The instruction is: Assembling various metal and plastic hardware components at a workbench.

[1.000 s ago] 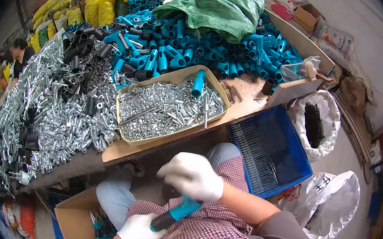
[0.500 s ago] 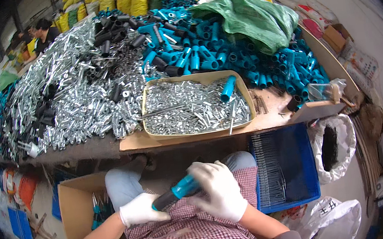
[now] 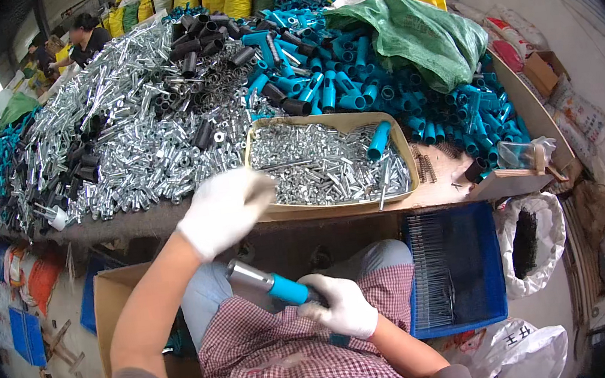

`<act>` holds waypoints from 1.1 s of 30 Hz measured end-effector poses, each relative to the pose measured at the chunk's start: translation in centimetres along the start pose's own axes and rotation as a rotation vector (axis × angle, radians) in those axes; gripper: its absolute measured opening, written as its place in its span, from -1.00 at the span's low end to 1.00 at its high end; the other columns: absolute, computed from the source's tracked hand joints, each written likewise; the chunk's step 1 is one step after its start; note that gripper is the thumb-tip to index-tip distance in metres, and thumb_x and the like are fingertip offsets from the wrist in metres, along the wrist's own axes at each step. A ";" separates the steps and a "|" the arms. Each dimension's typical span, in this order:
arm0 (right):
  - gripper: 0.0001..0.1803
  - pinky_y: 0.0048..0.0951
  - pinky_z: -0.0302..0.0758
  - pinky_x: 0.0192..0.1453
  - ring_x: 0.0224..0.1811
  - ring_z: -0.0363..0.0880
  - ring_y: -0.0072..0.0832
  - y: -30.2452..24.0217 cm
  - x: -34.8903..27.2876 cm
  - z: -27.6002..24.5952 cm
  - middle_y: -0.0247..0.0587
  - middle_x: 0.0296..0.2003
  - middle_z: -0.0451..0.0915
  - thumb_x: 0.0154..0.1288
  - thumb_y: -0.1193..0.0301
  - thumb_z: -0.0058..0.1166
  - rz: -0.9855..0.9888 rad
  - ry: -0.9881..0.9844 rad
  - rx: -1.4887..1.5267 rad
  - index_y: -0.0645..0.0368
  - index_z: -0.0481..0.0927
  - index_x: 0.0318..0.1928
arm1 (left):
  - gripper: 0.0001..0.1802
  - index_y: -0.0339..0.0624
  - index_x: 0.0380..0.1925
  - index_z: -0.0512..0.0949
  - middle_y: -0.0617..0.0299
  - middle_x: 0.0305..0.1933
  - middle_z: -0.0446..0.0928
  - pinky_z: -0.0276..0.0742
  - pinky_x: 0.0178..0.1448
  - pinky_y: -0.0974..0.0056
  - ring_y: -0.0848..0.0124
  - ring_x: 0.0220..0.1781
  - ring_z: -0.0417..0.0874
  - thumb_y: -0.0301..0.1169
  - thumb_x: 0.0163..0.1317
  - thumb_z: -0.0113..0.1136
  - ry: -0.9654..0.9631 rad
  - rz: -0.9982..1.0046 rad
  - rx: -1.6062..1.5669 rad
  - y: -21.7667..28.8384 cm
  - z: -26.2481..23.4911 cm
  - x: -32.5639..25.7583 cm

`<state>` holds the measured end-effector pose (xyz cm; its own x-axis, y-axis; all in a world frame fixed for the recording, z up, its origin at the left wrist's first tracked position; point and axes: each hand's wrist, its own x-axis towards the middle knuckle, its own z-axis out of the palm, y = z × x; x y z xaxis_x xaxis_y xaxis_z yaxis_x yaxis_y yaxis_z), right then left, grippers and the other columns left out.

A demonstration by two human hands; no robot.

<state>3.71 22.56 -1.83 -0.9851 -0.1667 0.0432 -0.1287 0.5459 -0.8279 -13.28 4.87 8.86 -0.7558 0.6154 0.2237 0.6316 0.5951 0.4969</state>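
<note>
My right hand (image 3: pixel 344 308), in a white glove, is closed round a teal tube (image 3: pixel 289 289) above my checked apron. A silver metal sleeve (image 3: pixel 250 275) forms its far end, pointing left and away from me; the near end is hidden in my palm. My left hand (image 3: pixel 226 210), also gloved, is raised at the table edge, at the left corner of a cream tray (image 3: pixel 409 168) of small metal parts. Its fingers are smeared by motion, so whether they hold anything does not show. One teal tube (image 3: pixel 380 140) lies on those parts.
Heaped silver metal parts (image 3: pixel 126 165) cover the table's left side, with black sleeves (image 3: pixel 197 39) and teal tubes (image 3: pixel 336 90) behind. A green sheet (image 3: pixel 427 37) drapes the heap. A blue crate (image 3: pixel 471 266) of thin metal rods stands right of my knees; a cardboard box (image 3: pixel 115 295) stands left.
My left hand has let go of the teal tube and moved up to the tray's left edge. The tube, in my right hand, now shows a silver end at its left.
</note>
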 end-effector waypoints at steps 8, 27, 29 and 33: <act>-0.50 -0.28 0.57 -0.05 -0.18 0.68 -0.22 -0.6 -1.3 -1.1 -0.01 -0.21 0.65 0.17 0.31 0.28 0.119 0.108 0.258 0.19 0.50 0.11 | -0.72 -0.07 -0.25 0.71 0.03 -0.13 0.64 0.55 0.11 0.05 0.10 -0.01 0.66 -0.16 0.20 0.20 -0.176 -0.060 0.512 -2.6 5.2 9.3; -0.65 -0.44 0.51 -0.15 -0.30 0.55 -0.49 0.2 0.7 -3.1 -0.21 -0.28 0.58 0.20 0.42 0.03 0.136 0.334 0.702 0.27 0.47 0.00 | -0.74 -0.15 -0.14 0.47 -0.11 -0.20 0.65 0.58 0.03 0.00 -0.04 -0.11 0.69 -0.23 0.30 0.02 0.028 0.081 0.163 -3.2 1.8 8.0; -0.60 -0.45 0.53 -0.23 -0.35 0.55 -0.47 0.2 1.3 -2.1 -0.20 -0.31 0.57 0.29 0.28 0.08 0.063 0.358 0.824 0.26 0.45 0.03 | -0.71 -0.04 -0.08 0.50 -0.02 -0.15 0.67 0.59 0.04 0.01 0.00 -0.13 0.70 -0.16 0.32 0.00 0.043 0.045 0.133 -2.2 1.2 6.1; -0.55 -0.49 0.52 -0.31 -0.38 0.55 -0.48 2.0 1.9 0.3 -0.21 -0.33 0.56 0.34 0.15 0.11 0.037 0.391 0.818 0.25 0.45 0.04 | -0.65 0.03 0.02 0.58 0.02 -0.18 0.67 0.59 0.02 0.02 0.01 -0.11 0.69 -0.10 0.36 0.05 0.113 0.064 -0.008 -2.0 1.9 -0.6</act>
<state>1.58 23.06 -3.58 -0.9747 0.2116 0.0722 -0.1222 -0.2335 -0.9646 -13.81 4.30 6.12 -0.7289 0.5893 0.3484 0.6782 0.5523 0.4848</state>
